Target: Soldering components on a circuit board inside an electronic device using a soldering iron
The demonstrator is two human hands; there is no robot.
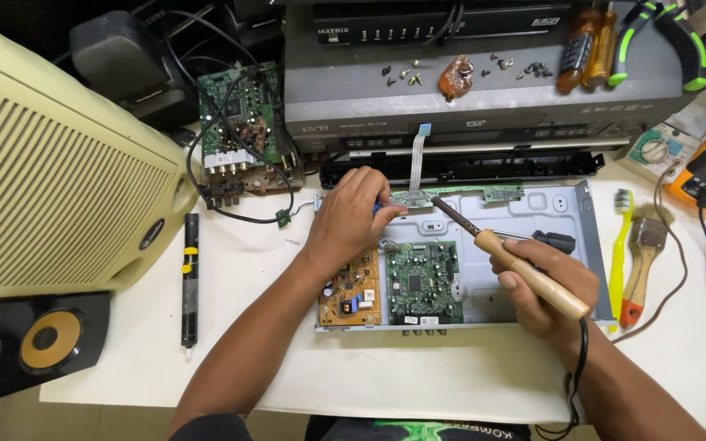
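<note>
Inside metal chassis (561, 214), green board (423, 282), orange board (352, 296), hands (351, 214) soldering.

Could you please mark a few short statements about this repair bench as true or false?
1. The right hand holds a wooden-handled soldering iron. True.
2. The left hand rests on the yellow toothbrush. False: it is at the narrow green board strip along the open chassis; the yellow toothbrush lies to the right, untouched.
3. A green circuit board sits inside the chassis beside an orange-brown board. True.
4. The loose screws lie inside the chassis. False: they lie on top of the grey player behind it.
5. A paintbrush lies beside the toothbrush. True.
</note>
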